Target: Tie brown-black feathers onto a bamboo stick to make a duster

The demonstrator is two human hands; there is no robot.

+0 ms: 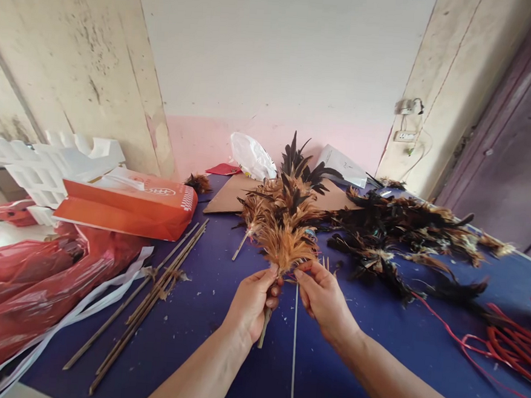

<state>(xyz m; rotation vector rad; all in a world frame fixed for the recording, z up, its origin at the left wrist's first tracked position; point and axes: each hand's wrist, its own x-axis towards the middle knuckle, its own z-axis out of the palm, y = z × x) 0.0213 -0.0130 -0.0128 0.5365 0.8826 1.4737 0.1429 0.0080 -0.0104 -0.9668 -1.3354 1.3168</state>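
Observation:
In the middle of the head view I hold a feather duster (287, 240), its brown and black feathers fanning away from me on a thin stick. My left hand (253, 301) is wrapped round the stick just below the feathers, and the bare stick end sticks out under my fingers. Beside it, my right hand (326, 300) is closed in a pinch near the base of the feathers. A thin reddish string (291, 279) runs between the two hands, most of it hidden by the fingers. Just left of the duster lies a smaller feathered stick (240, 246).
Loose dark feathers (395, 226) are heaped at the right, near red cord (516, 344). Several bare sticks (149, 303) lie at the left beside an orange bag (156, 206) and red plastic (54, 287). Cardboard (224, 196) and a white plastic bag (253, 155) are at the back of the blue table (182, 351).

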